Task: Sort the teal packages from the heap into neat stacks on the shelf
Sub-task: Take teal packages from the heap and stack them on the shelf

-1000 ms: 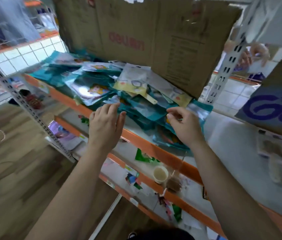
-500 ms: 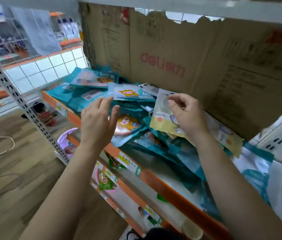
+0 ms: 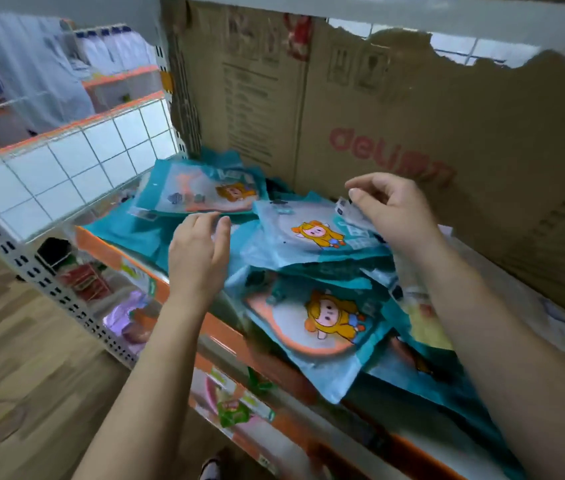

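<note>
A loose heap of teal packages [image 3: 312, 237] with a yellow cartoon figure lies on the orange-edged shelf [image 3: 225, 337]. One more teal package [image 3: 326, 327] hangs over the shelf's front edge, and another [image 3: 204, 192] lies flat at the back left. My left hand [image 3: 201, 254] hovers with straight fingers over the left side of the heap and holds nothing. My right hand [image 3: 391, 209] is at the back of the heap with curled fingers, its thumb pinching the edge of a pale packet [image 3: 353, 214]. Most of that packet is hidden by the hand.
A torn cardboard sheet [image 3: 412, 116] closes the back of the shelf. A white wire grid panel [image 3: 66, 168] and a perforated upright [image 3: 49, 289] bound the left side. Lower shelves [image 3: 232, 407] hold green and pink goods. Wooden floor is to the left.
The view has swung closer and leftward over the heap. My right hand has moved back toward the cardboard, and the yellowish packet it held no longer shows. My left hand stays open above the packages.
</note>
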{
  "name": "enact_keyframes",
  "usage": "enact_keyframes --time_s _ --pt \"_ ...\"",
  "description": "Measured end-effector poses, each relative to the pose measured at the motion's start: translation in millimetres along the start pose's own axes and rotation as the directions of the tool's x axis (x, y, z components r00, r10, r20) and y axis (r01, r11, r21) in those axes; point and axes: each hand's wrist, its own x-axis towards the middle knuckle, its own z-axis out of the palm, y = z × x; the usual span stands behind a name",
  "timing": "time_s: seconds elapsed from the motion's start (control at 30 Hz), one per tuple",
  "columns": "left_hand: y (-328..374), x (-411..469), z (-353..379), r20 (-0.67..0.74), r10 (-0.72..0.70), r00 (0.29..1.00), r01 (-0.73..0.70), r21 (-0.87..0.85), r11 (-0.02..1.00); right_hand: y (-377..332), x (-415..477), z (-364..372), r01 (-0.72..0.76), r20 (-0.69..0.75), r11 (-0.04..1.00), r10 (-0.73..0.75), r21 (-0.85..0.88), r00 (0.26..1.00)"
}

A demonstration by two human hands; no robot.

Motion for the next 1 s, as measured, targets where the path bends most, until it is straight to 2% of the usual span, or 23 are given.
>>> enact_keyframes --time_s 0.27,0.43,0.63,0.8,0.93,1.0 --pt "-46.8 42.5 3.8 0.182 0.002 0.983 0.028 -0.161 0.986 -21.7 -10.4 45.7 -0.131 -0.160 0.991 0.124 -0.038 0.979" --pt "-61.7 53.4 4.8 0.131 0.037 0.991 -0.001 -0.263 0.965 -31.1 -28.5 67.4 -0.187 -0.250 0.982 0.170 -0.042 0.953" --pt "-94.2 58.1 -20.7 0.071 0.020 0.997 -0.002 -0.244 0.970 -31.6 -37.9 85.0 -0.203 -0.288 0.979 0.190 -0.014 0.939" --pt "-122.0 65.2 -42.8 0.026 -0.174 0.984 0.175 -0.267 0.948 -37.7 -34.2 101.4 -0.175 -0.287 0.984 0.161 -0.024 0.944" --pt "-129.5 75.4 -45.3 0.123 -0.379 0.917 0.396 -0.371 0.840 -45.0 -30.8 112.3 -0.158 -0.277 0.986 0.138 -0.052 0.951" --pt "-129.3 78.8 -46.4 0.163 -0.420 0.893 0.449 -0.404 0.797 -46.7 -29.8 115.9 -0.157 -0.270 0.985 0.133 -0.068 0.954"
